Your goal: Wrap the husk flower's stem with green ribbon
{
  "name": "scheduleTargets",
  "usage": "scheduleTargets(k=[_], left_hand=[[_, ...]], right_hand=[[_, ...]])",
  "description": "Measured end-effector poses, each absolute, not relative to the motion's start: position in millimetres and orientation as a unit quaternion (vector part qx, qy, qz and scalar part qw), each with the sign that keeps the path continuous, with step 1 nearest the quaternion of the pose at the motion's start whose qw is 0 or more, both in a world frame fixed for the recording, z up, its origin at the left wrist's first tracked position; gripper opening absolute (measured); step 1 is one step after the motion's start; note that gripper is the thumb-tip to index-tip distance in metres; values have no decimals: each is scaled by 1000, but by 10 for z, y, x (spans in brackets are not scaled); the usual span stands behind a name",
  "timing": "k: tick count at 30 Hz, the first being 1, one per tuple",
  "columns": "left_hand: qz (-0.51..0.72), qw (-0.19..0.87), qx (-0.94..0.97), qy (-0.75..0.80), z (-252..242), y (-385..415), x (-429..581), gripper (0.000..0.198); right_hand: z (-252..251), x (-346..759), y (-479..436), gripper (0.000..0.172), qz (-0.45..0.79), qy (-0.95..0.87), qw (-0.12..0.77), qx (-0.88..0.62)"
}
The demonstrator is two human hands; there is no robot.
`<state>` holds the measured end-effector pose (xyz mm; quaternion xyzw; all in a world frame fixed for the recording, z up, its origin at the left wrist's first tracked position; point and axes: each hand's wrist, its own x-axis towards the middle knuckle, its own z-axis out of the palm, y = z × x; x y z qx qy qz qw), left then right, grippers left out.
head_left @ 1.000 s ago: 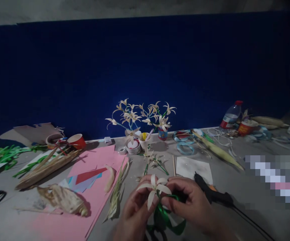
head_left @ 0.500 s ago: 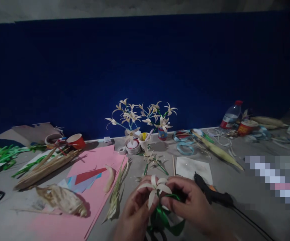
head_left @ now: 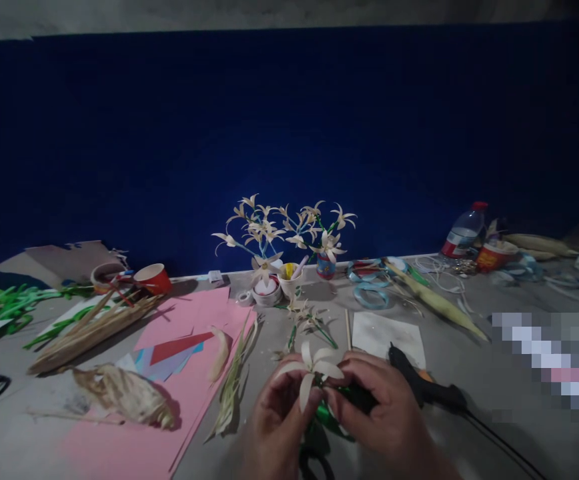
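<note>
Close to the table's front edge, both hands meet around a pale craft flower (head_left: 311, 368) with long narrow petals. My left hand (head_left: 280, 419) is closed on it, thumb pressed just under the petals. Right beside the thumb, my right hand (head_left: 387, 408) pinches a shiny green ribbon (head_left: 325, 415) at the flower's base; the ribbon's rest is partly hidden by the fingers. Below the hands, black loop-shaped handles (head_left: 314, 460) lie on the table. A black glue gun (head_left: 427, 390) rests to the right of my right hand. More finished flowers (head_left: 309, 319) lie just beyond my fingers.
Pale flowers (head_left: 264, 233) stand in small pots against the blue wall panel (head_left: 119, 133). Pink paper (head_left: 134, 443), dried husks (head_left: 129, 398) and green fuzzy stems (head_left: 4, 307) cover the left. A white square sheet (head_left: 389, 337), blue ribbon rolls (head_left: 371, 297) and a bottle (head_left: 464, 232) are at right.
The flower has shifted slightly right and its petals have turned a little. The green ribbon has drawn in under the hands, so less of it shows below them.
</note>
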<state>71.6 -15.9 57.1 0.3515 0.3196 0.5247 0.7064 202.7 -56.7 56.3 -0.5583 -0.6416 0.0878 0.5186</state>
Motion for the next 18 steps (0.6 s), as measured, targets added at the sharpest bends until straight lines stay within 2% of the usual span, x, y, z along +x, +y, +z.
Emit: scheduleTargets(k=[5,12,15,18], left_hand=[[540,680,370,330,544,-174,694,19],[499,718,372,311,567,-169,654,22],[477,724,403,293,572,-141,628,18],[465,733,402,291,585,-116,608,25]], right_hand=[[599,2032,-589,10,109,-658,495,-556],[708,2099,-509,7,364,-559,500,-552],[684,2118,-477,9,438,-521,517,-518],[654,2128,-455,12,493,-495,517,-494]])
